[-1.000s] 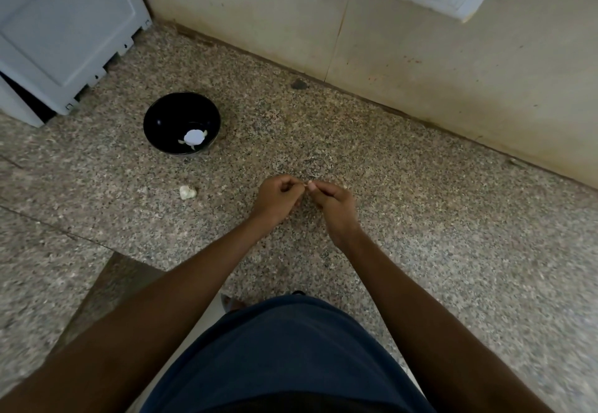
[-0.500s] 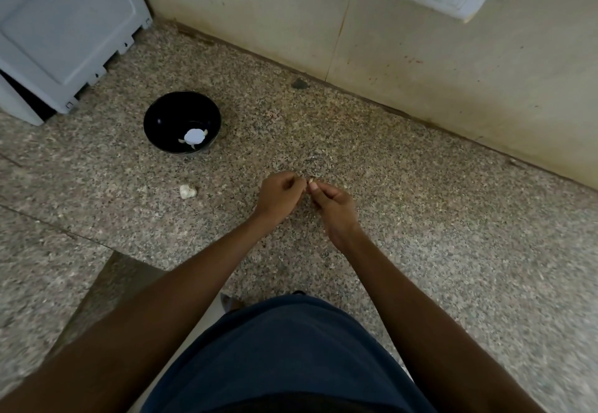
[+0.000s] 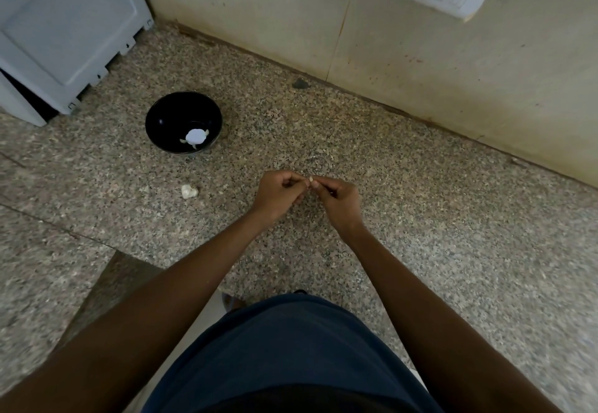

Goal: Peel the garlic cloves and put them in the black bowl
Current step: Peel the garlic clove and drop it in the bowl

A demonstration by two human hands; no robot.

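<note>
Currently, items large to small:
Bench (image 3: 420, 225): speckled granite, w/ wall behind.
Grey appliance (image 3: 64, 34): far left corner.
Black bowl (image 3: 168, 115): left of & beyond both hands, well apart; pale peeled pieces inside.
Left hand (image 3: 278, 194): fingers curled, grip narrow, pinching clove from left; nearer the bowl.
Right hand (image 3: 339, 199): fingers curled, grip narrow, pinching same clove from right.
Loose garlic piece (image 3: 189, 191): on bench, btw bowl & left hand.
Garlic clove (image 3: 310, 181): held btw both grips above bench; long axis too small to tell. Peeling likely unfinished.
</note>
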